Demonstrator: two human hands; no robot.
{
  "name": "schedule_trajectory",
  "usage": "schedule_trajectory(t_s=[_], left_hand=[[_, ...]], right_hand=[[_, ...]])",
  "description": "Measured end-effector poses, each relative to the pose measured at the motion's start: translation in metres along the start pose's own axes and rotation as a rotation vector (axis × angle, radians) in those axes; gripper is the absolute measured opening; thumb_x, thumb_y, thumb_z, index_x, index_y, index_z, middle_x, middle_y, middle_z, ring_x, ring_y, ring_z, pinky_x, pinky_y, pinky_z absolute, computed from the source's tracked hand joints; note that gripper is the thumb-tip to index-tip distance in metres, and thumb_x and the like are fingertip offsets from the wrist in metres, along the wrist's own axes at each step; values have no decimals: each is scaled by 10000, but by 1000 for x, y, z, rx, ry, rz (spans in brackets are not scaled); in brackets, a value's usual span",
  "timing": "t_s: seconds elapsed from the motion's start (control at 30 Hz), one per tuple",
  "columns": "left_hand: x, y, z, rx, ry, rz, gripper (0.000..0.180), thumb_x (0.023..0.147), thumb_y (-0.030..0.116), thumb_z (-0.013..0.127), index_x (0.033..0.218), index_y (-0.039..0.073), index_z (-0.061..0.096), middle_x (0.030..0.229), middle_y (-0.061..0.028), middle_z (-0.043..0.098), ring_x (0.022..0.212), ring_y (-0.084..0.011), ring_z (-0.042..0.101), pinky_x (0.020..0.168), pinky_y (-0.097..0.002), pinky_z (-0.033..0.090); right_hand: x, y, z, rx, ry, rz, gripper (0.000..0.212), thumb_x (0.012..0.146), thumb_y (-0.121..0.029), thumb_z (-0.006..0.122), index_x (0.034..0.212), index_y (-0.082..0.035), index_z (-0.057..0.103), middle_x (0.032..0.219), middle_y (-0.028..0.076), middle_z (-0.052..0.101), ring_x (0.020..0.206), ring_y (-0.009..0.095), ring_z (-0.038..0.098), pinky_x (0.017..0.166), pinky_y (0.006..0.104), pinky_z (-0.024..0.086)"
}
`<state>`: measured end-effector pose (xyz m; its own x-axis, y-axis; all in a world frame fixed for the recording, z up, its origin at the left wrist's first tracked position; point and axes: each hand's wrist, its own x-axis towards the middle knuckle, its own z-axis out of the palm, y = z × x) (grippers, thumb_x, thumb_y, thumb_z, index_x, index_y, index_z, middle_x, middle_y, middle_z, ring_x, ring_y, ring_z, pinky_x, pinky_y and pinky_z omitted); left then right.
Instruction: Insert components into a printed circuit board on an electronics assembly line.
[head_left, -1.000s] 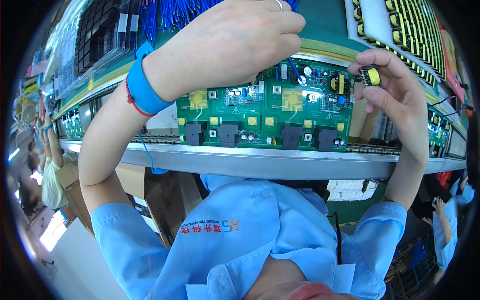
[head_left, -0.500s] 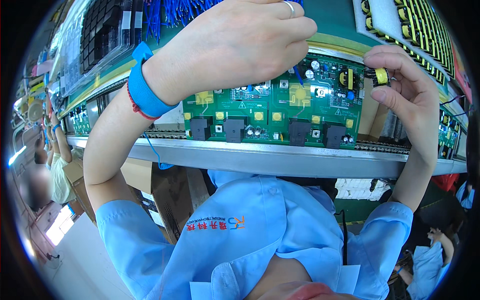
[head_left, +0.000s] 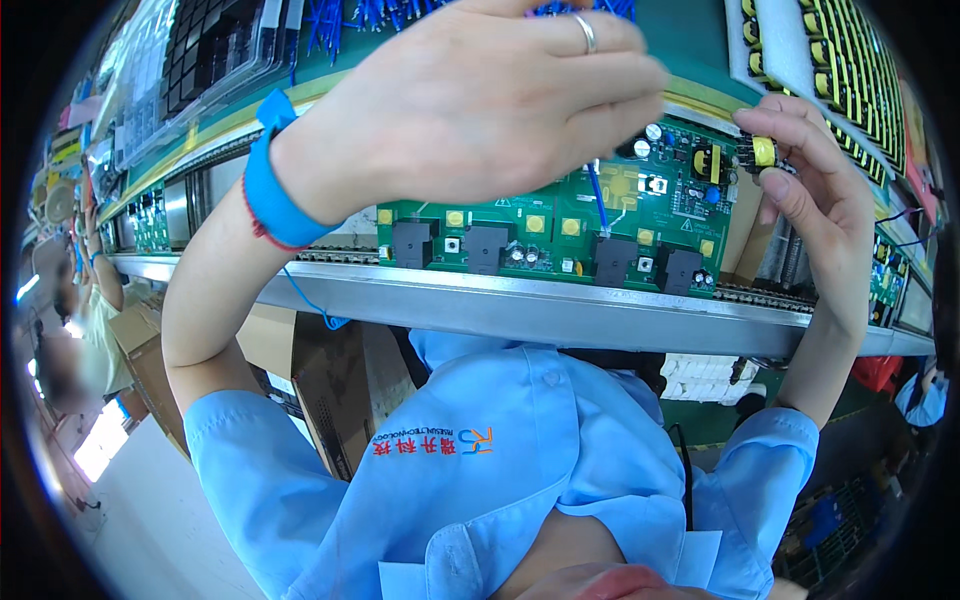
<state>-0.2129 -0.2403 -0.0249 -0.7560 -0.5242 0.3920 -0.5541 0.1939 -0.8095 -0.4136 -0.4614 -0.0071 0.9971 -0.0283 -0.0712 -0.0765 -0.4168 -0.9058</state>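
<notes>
Your left hand (head_left: 490, 115), blurred, sits lower and farther right over the circuit board (head_left: 553, 240) than half a second ago, and more of a blue wire (head_left: 598, 190) shows below it. Your right hand (head_left: 828, 190) keeps its pinch: thumb and index finger press on a small transformer (head_left: 763, 152), just beyond the board's far right corner. It is a squat part wrapped in yellow, with a black base and thin pins pointing left, toward the board. On the left hand the fingers are bent; their tips are hidden, so you cannot tell what they grip.

Green and flat, the board carries yellow squares and, along its near side, four black blocks (head_left: 614, 260). The wire's lower end is by one block; contact is unclear. A matching transformer (head_left: 708, 163) stands on the board near the held one.

A metal rail (head_left: 560, 308) runs along the near edge. Right of the board, a gap before your wrist shows brown cardboard (head_left: 745, 240). Beyond the board lies a green tabletop (head_left: 690, 55) with heaped blue wires (head_left: 390, 12), black trays (head_left: 215, 60) at left and white foam (head_left: 775, 60) beside rows of transformers at right. Farther left, another person (head_left: 105, 325) stands past a cardboard box (head_left: 145, 345).
</notes>
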Motion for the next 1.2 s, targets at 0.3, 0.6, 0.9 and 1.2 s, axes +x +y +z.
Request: schedule_trajectory(t_s=[0.3, 0.6, 0.9, 1.2], left_hand=[[-13, -3, -109, -249, -547, -654, 143, 817, 192, 693, 866, 71, 634, 751, -15, 540, 692, -185, 472, 741, -338, 329], [-39, 7, -152, -471, -769, -1241, 176, 759, 164, 734, 819, 131, 572, 719, -5, 497, 676, -193, 455, 777, -356, 296], [-59, 22, -134, -489, -604, -1085, 123, 755, 99, 659, 783, 125, 542, 769, -24, 438, 772, -205, 482, 849, -379, 319], [-60, 21, -117, -360, -657, -754, 84, 776, 104, 592, 747, 102, 513, 790, -44, 448, 843, -204, 488, 953, -419, 335]], right_hand=[[41, -48, 84, -317, -131, -301, 419, 764, 52, 661, 1170, -49, 647, 1040, 61, 594, 807, 115, 554, 600, 214, 442], [63, -47, 122, -780, -33, -396, 404, 756, -83, 736, 1122, -104, 567, 1044, 82, 659, 938, 297, 646, 704, 394, 511], [63, -67, 123, -940, -145, -363, 440, 766, -108, 749, 1180, -86, 603, 997, 98, 684, 896, 302, 662, 704, 379, 520], [40, -59, 111, -583, -48, -300, 382, 776, -51, 739, 1148, -49, 649, 1098, 106, 679, 893, 264, 676, 674, 309, 539]])
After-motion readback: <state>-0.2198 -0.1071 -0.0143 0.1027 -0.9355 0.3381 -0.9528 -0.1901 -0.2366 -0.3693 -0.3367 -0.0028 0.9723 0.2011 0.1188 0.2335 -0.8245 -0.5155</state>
